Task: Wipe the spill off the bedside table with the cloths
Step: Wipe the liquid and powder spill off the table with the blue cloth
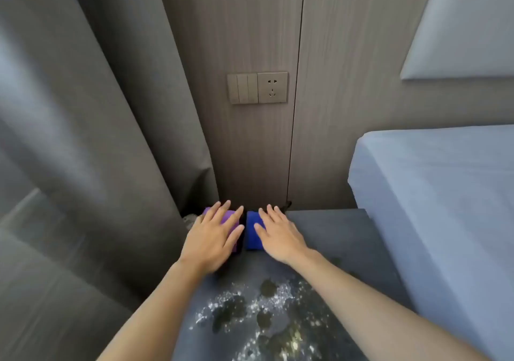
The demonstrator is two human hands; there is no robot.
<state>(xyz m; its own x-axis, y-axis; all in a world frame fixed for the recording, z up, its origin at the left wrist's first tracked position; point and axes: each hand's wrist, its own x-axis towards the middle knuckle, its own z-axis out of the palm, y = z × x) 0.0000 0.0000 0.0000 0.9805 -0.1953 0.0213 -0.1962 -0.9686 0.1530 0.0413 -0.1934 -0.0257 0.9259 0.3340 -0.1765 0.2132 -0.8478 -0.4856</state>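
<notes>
A wet spill (267,313) of dark puddles and glinting drops covers the near part of the dark grey bedside table (342,238). At the table's far edge by the wall lie two folded cloths side by side. My left hand (214,235) rests flat on the purple cloth (228,217), fingers spread. On the blue cloth (251,230) my right hand (281,235) lies flat, also with fingers apart. Neither hand has closed around its cloth. Most of each cloth is hidden under the hands.
A grey curtain (97,138) hangs right against the table's left side. The bed (439,207) with a light blue sheet borders the table on the right. A switch and socket plate (257,88) sits on the wood wall behind.
</notes>
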